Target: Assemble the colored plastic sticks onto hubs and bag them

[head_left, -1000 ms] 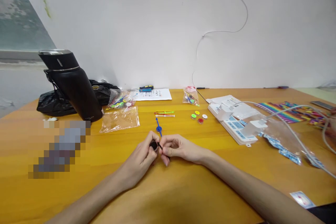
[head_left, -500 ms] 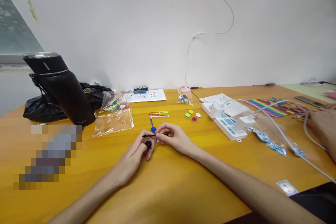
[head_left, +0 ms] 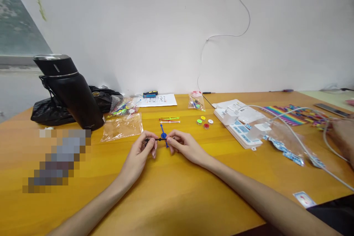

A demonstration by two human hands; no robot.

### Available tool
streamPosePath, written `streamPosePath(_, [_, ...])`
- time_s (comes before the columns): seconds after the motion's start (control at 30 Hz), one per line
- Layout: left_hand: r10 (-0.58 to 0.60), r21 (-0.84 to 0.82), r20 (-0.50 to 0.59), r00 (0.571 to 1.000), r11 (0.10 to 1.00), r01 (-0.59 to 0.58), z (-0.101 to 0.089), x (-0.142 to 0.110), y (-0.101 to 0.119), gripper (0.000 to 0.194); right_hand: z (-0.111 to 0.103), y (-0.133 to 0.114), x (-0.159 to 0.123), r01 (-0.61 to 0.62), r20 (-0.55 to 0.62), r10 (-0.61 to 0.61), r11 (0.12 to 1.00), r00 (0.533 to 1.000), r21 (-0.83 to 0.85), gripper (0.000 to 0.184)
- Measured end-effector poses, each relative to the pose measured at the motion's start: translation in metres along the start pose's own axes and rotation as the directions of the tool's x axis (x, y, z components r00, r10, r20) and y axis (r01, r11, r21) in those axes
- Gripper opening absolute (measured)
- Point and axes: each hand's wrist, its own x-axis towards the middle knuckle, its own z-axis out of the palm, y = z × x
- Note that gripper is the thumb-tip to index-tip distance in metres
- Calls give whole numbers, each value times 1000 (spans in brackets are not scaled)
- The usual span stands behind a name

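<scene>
A thin black plastic arrow (head_left: 160, 139) spans the gap between my two hands at the middle of the table. My left hand (head_left: 138, 152) pinches its left end, the arrowhead end, while my right hand (head_left: 186, 146) grips the other end with thumb and forefinger. Just behind it lies a blue arrow spinner (head_left: 163, 135) with a round blue disc at its centre. Farther back, a white arrow (head_left: 170, 122) rests beside a red and a green one. Small round discs sit to the right, among them a red disc (head_left: 206, 126) and a white disc (head_left: 210, 121).
On the left, a black bottle (head_left: 74, 96) stands by a black plastic bag (head_left: 49, 112) and a clear bag (head_left: 123, 127). A white power strip (head_left: 240, 132) with cables lies right. Another person's hand (head_left: 343, 134) is at the far right near rainbow-coloured pieces (head_left: 284, 114).
My left hand has turned and now pinches the black arrow's head end. The black disc seen at its fingers is no longer visible. The view has shifted slightly.
</scene>
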Motion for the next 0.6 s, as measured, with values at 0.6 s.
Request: streamPosePath(0.6, [-92,14,152,984,996,90,8,-6,10,25,-41,1,18,9,-329,54,983,943,186,38])
